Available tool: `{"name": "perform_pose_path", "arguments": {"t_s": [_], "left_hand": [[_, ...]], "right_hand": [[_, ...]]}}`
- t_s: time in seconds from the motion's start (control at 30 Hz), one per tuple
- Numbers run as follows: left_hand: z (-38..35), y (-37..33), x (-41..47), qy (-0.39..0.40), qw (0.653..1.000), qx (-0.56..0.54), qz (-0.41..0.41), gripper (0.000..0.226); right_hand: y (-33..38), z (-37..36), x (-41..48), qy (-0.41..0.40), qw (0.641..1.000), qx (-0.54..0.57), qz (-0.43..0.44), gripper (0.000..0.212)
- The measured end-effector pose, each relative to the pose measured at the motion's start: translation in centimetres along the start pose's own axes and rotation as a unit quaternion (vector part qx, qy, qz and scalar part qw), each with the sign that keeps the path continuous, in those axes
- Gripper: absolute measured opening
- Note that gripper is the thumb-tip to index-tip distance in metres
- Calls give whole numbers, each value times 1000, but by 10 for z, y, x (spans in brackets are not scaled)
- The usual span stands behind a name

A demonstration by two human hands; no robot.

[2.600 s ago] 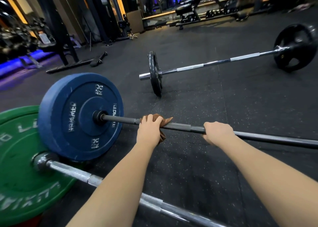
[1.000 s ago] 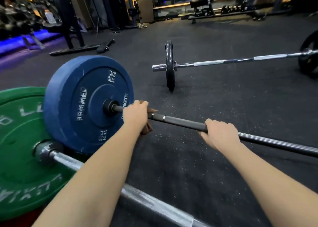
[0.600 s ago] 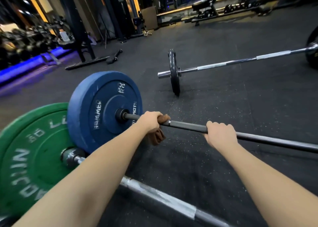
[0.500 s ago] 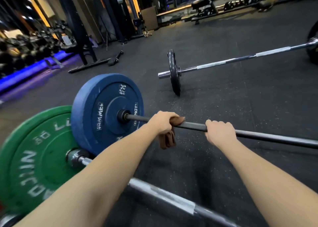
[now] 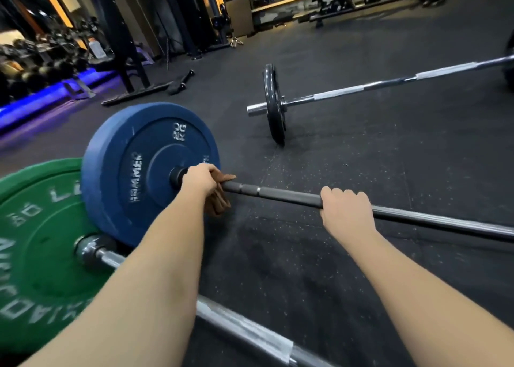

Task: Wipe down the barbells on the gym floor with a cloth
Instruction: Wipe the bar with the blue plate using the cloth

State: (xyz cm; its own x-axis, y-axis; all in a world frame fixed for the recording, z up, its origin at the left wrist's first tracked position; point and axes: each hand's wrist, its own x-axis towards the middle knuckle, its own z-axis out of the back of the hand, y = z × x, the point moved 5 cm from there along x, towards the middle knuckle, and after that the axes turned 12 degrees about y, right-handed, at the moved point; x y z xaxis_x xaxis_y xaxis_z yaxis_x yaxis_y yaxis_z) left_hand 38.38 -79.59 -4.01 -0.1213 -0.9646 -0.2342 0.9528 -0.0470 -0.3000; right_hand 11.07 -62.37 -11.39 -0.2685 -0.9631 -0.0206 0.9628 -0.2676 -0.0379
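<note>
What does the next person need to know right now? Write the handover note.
Left hand: closed round the brown cloth on the dark bar, right beside the blue plate.
Right hand: gripping the same bar bare, further along.
Done: cannot be judged from this view; the cloth is at the plate end of this bar.
Left: the stretch of bar under and beyond the right hand, the silver bar with the green plate nearest the person, and the far barbell with black plates.
</note>
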Motion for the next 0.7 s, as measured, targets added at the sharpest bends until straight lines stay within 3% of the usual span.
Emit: {"name": "perform_pose_path", "arguments": {"t_s": [0.1, 0.17, 0.3, 0.57, 0.7], "left_hand": [[-14, -11, -7, -62, 998, -9, 20, 22], [-34, -11, -12, -110, 993, -44, -18, 36], [-68, 1, -37, -107, 963, -227, -98, 48], [-68, 0, -32, -154, 966, -115, -173, 42], [-42, 12, -12, -174, 964, -157, -123, 49]], "right_hand": [[0, 6, -1, 9, 1000, 4, 12, 25], [-1, 6, -3, 11, 1000, 2, 14, 24], [0, 8, -4, 11, 1000, -2, 6, 22], [2, 10, -4, 3, 999, -32, 7, 22], [3, 4, -3, -2, 999, -36, 4, 27]]}}
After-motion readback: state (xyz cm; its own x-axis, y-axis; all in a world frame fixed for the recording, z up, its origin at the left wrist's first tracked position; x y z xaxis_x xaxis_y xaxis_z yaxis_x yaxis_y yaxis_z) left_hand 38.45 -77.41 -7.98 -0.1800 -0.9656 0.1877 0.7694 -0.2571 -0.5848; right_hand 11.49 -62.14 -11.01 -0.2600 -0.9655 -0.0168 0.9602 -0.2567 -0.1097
